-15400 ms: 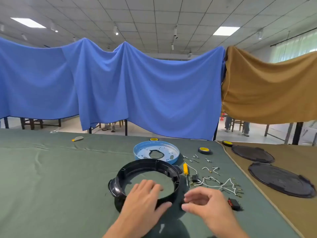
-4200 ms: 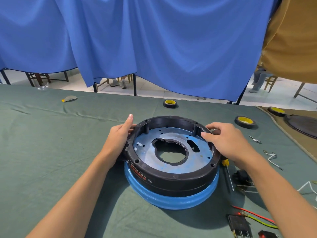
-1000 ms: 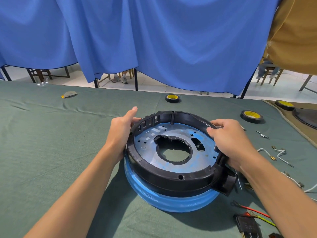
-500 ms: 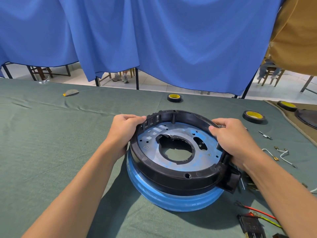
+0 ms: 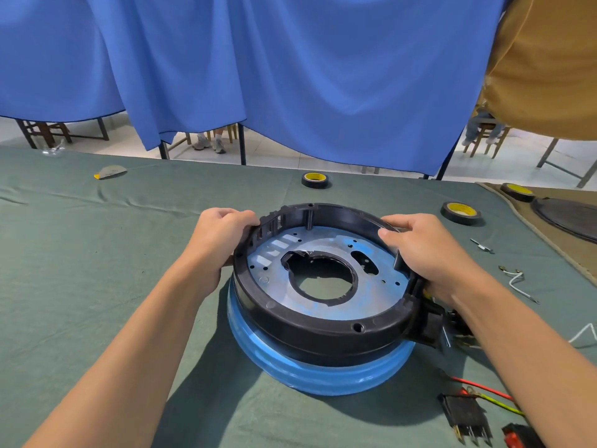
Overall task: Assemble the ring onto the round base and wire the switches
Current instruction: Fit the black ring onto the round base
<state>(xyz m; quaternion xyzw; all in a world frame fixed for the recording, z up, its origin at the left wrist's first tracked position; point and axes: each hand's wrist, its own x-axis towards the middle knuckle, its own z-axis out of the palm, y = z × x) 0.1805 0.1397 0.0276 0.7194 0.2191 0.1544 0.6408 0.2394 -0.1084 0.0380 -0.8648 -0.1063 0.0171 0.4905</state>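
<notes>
if both hands, left hand [image 5: 223, 232] and right hand [image 5: 426, 250], fingers curled gripping the ring [image 5: 323, 324], press unevenly, it could seat crooked on the base [image 5: 323, 375].

Black ring [image 5: 323, 331] resting on the blue round base [image 5: 323, 378], between the two hands. The left hand [image 5: 223, 234] grips the ring's slotted far-left rim. The right hand [image 5: 426, 253] grips the far-right rim, thumb on the inner side. A tape roll [image 5: 460, 213] lies beyond the right hand, and a black switch [image 5: 465, 415] with red and yellow leads lies beside the right forearm.
</notes>
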